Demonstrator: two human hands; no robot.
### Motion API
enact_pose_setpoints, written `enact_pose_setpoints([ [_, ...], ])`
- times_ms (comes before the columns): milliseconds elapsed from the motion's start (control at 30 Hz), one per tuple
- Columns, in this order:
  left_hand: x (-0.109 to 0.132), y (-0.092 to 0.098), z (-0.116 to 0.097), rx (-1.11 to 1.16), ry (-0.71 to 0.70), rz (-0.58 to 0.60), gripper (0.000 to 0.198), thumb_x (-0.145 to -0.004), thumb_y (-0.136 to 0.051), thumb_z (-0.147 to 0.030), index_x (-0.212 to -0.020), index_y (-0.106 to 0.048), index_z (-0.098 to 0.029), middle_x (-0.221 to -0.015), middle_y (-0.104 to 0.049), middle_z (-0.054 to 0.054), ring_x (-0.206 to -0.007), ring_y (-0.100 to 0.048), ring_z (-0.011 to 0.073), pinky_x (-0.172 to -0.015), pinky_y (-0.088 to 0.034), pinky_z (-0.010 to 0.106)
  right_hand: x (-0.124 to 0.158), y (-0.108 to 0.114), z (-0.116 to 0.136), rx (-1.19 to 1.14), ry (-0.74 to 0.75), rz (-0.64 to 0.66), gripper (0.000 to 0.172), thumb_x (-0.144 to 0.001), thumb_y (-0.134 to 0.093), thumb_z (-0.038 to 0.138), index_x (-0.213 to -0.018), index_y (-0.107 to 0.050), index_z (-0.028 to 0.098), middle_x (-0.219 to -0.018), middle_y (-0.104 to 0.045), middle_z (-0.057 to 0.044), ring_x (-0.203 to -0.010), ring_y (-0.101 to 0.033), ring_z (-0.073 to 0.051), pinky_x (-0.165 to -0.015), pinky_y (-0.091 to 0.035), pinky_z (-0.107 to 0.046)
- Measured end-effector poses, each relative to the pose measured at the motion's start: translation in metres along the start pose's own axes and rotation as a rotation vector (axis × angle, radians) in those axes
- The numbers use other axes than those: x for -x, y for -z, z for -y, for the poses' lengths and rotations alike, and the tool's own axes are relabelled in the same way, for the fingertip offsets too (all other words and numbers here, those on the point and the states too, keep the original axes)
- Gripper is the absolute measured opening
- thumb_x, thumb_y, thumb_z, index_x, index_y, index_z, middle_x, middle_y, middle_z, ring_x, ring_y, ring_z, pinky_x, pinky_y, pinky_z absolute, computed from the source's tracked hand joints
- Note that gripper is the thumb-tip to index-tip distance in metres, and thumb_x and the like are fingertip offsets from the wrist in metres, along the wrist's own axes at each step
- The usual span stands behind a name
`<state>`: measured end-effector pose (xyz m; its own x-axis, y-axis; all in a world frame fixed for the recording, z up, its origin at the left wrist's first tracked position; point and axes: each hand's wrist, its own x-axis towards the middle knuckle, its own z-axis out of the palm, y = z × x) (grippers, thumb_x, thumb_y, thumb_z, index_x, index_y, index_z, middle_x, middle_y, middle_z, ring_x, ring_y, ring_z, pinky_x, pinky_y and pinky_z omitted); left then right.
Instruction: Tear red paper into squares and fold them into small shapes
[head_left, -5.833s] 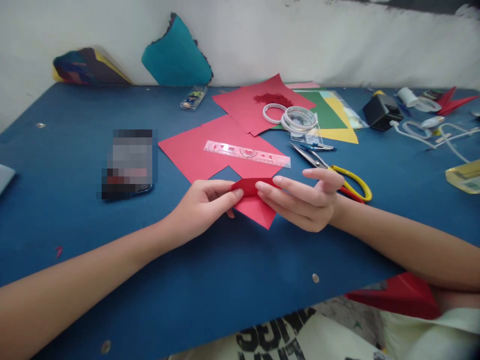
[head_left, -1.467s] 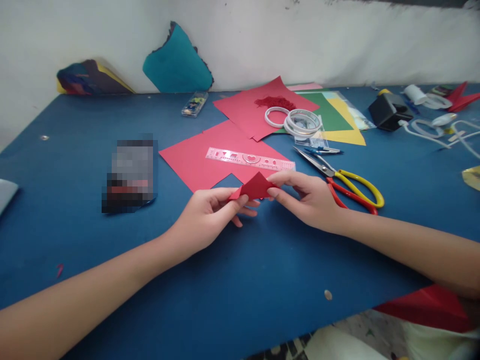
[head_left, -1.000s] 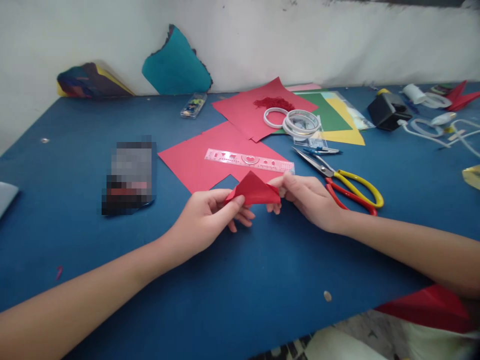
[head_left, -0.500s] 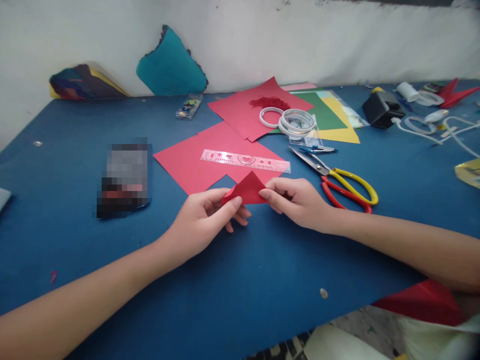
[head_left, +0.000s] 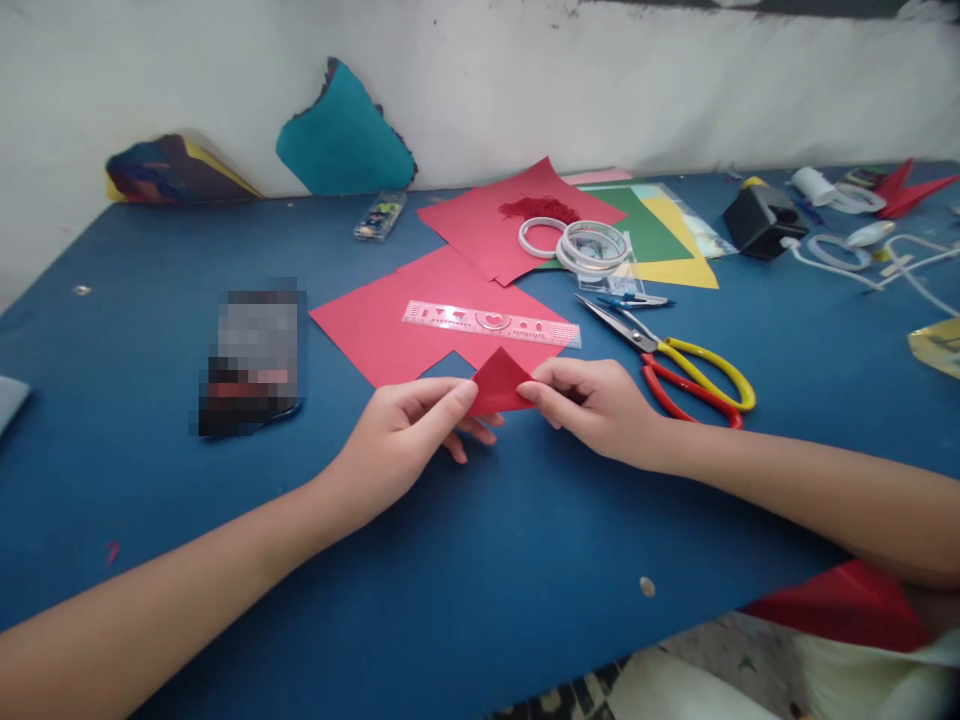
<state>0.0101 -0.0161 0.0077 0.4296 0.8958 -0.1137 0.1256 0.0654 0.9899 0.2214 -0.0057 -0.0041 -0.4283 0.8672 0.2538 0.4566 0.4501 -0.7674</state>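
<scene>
A small folded piece of red paper [head_left: 501, 388] is held up between my two hands, its pointed tip facing away from me. My left hand [head_left: 420, 425] pinches its left corner between thumb and forefinger, with the other fingers spread underneath. At the right corner, the thumb and forefinger of my right hand [head_left: 589, 405] grip the paper. Just beyond the hands, a clear ruler [head_left: 491, 322] with cut-out shapes lies on red paper sheets [head_left: 367, 315]. Scissors [head_left: 690, 375] with one yellow and one red handle rest near my right hand.
On the blue table [head_left: 525, 560], a pixelated dark object [head_left: 255, 350] lies to the left. Tape rolls [head_left: 592, 247] and red thread [head_left: 540, 208] sit on sheets at the back. A blue compass [head_left: 634, 299] lies by the scissors. Farther right are a black block [head_left: 765, 218] and white cables [head_left: 832, 262].
My left thumb has moved up onto the left corner of the red paper. The raised left flap now lies pressed flat under it. My right hand keeps its grip.
</scene>
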Motion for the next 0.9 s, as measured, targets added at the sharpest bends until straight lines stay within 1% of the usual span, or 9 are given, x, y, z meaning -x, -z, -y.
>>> enact_pose_setpoints([
  [133, 0.0, -0.001, -0.001, -0.024, 0.013, 0.008, 0.028, -0.088, -0.054, -0.039, -0.091, -0.07, -0.017, -0.078, -0.073, 0.005, -0.07, -0.069, 0.0177, -0.055, -0.052, 0.024, 0.0, 0.0, 0.0, -0.031, -0.012, -0.001, 0.03, -0.091, -0.051, 0.035, -0.066, -0.053, 0.017, -0.051, -0.051, 0.005, -0.045, -0.044, -0.006, -0.046, -0.034, -0.019],
  [267, 0.0, -0.001, -0.001, -0.056, 0.01, 0.012, 0.026, -0.086, -0.056, -0.039, -0.083, -0.071, -0.018, -0.075, -0.073, 0.003, -0.066, -0.067, 0.0167, -0.054, -0.051, 0.024, 0.001, 0.0, 0.001, -0.07, -0.012, 0.018, 0.028, -0.091, -0.051, 0.032, -0.067, -0.053, 0.017, -0.051, -0.053, 0.005, -0.045, -0.047, -0.006, -0.046, -0.038, -0.018],
  [333, 0.0, 0.0, 0.0, -0.134, -0.032, -0.021, 0.022, -0.085, -0.058, -0.037, -0.08, -0.072, -0.021, -0.074, -0.072, 0.001, -0.067, -0.065, 0.0153, -0.058, -0.05, 0.024, 0.001, 0.0, 0.0, -0.083, -0.003, 0.018, 0.026, -0.091, -0.052, 0.031, -0.07, -0.054, 0.017, -0.052, -0.054, 0.005, -0.046, -0.049, -0.006, -0.047, -0.039, -0.018],
  [433, 0.001, 0.001, 0.002, -0.263, -0.154, -0.113, 0.016, -0.084, -0.059, -0.032, -0.082, -0.074, -0.025, -0.085, -0.071, -0.001, -0.079, -0.063, 0.0149, -0.07, -0.048, 0.024, 0.003, 0.0, -0.001, -0.056, 0.037, 0.008, 0.017, -0.091, -0.052, 0.028, -0.081, -0.058, 0.016, -0.06, -0.06, 0.003, -0.05, -0.055, -0.007, -0.05, -0.044, -0.018],
  [500, 0.001, 0.002, 0.006, -0.339, -0.226, -0.171, 0.016, -0.085, -0.059, -0.029, -0.087, -0.074, -0.026, -0.092, -0.07, 0.0, -0.083, -0.062, 0.0151, -0.074, -0.047, 0.025, 0.003, 0.0, -0.003, 0.051, 0.144, -0.055, 0.01, -0.09, -0.055, 0.024, -0.087, -0.061, 0.017, -0.073, -0.065, 0.0, -0.063, -0.06, -0.009, -0.057, -0.047, -0.02],
  [600, 0.003, 0.003, 0.012, -0.58, -0.406, -0.254, 0.017, -0.085, -0.058, -0.025, -0.092, -0.073, -0.027, -0.087, -0.067, 0.002, -0.08, -0.06, 0.0153, -0.072, -0.046, 0.027, 0.0, 0.001, -0.008, 0.26, 0.394, -0.16, 0.006, -0.088, -0.057, 0.018, -0.088, -0.063, 0.017, -0.085, -0.065, -0.005, -0.08, -0.061, -0.013, -0.071, -0.05, -0.026],
  [700, 0.002, 0.006, 0.017, -0.897, -0.647, -0.271, 0.019, -0.084, -0.056, -0.019, -0.09, -0.073, -0.026, -0.082, -0.066, 0.004, -0.079, -0.057, 0.018, -0.072, -0.045, 0.032, -0.003, 0.005, -0.011, 0.441, 0.558, -0.165, 0.007, -0.088, -0.058, 0.017, -0.087, -0.065, 0.015, -0.08, -0.062, -0.006, -0.075, -0.056, -0.014, -0.07, -0.049, -0.029],
  [800, 0.001, 0.01, 0.02, -1.149, -0.795, -0.203, 0.018, -0.084, -0.054, -0.015, -0.088, -0.07, -0.021, -0.081, -0.066, 0.006, -0.076, -0.055, 0.0194, -0.07, -0.042, 0.035, -0.003, 0.011, -0.013, 0.645, 0.744, -0.083, 0.009, -0.088, -0.055, 0.015, -0.087, -0.064, 0.013, -0.081, -0.063, -0.007, -0.072, -0.052, -0.015, -0.065, -0.047, -0.029],
  [900, -0.002, 0.015, 0.019, -1.266, -0.938, -0.116, 0.015, -0.085, -0.054, -0.012, -0.088, -0.068, -0.016, -0.079, -0.067, 0.005, -0.073, -0.057, 0.0188, -0.068, -0.04, 0.035, -0.003, 0.017, -0.013, 0.801, 0.879, 0.066, 0.016, -0.092, -0.046, 0.013, -0.09, -0.061, 0.014, -0.082, -0.064, -0.004, -0.076, -0.053, -0.015, -0.064, -0.045, -0.029],
])
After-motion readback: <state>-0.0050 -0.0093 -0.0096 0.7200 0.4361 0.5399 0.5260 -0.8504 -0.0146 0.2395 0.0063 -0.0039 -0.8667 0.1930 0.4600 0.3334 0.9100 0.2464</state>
